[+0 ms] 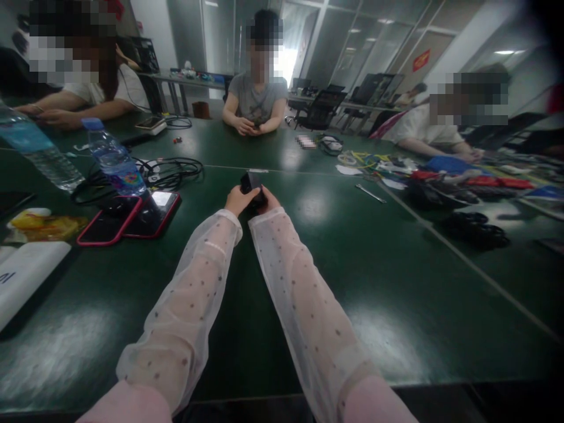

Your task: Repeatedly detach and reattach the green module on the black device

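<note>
Both my arms, in sheer white dotted sleeves, reach forward over the dark green table (352,282). A small black box-like object (252,183) is held between my hands; its exact kind does not show. My left hand (240,200) grips its left side, the thumb lying across the near face. Around the right side closes my right hand (268,201), its fingers partly hidden behind the object and the sleeve.
Left of my arms lie two red-edged phones (110,222), a water bottle (114,158), a larger bottle (39,147), black cables (176,170) and a white box (33,282). A wrench (371,194) and a pile of cables and cloth (471,182) lie right. Several people sit around the table.
</note>
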Available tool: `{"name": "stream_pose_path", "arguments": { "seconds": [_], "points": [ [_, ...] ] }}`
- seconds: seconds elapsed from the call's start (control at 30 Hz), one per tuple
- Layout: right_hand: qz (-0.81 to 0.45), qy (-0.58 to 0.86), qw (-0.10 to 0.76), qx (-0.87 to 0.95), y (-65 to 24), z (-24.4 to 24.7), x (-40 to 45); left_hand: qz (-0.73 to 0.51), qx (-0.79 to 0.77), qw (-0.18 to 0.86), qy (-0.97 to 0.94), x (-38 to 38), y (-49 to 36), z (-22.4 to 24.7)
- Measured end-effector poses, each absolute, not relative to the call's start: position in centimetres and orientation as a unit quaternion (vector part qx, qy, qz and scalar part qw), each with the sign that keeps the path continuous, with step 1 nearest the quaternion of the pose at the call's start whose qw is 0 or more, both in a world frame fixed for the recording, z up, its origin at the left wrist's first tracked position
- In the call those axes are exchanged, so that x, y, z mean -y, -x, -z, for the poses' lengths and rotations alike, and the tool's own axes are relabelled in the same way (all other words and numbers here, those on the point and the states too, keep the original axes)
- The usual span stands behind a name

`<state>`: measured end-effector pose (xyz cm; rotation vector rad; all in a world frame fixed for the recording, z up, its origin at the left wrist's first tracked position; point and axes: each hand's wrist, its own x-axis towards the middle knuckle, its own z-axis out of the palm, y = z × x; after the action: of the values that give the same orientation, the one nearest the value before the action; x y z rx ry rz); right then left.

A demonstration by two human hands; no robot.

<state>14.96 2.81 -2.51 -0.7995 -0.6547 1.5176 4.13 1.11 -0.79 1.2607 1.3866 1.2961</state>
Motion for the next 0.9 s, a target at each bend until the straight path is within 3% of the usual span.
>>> {"name": "stream_pose_path", "arguments": {
  "seconds": [0.33, 0.6, 0.9],
  "points": [
    [-0.692, 0.376, 0.576, 0.219, -15.3, 2.0, -2.5, -0.553, -0.581, 0.354, -0.481, 2.6, -6.1, -2.8],
    [-0.713, 0.312, 0.590, 0.216, -15.4, 1.7, -1.9, -0.566, -0.577, 0.313, -0.498, 3.2, -6.5, -3.8],
    [-0.714, 0.319, 0.603, 0.156, -15.9, 1.6, -2.3, -0.575, -0.552, 0.362, -0.484, 1.6, -4.5, -5.1]
  ]
}}
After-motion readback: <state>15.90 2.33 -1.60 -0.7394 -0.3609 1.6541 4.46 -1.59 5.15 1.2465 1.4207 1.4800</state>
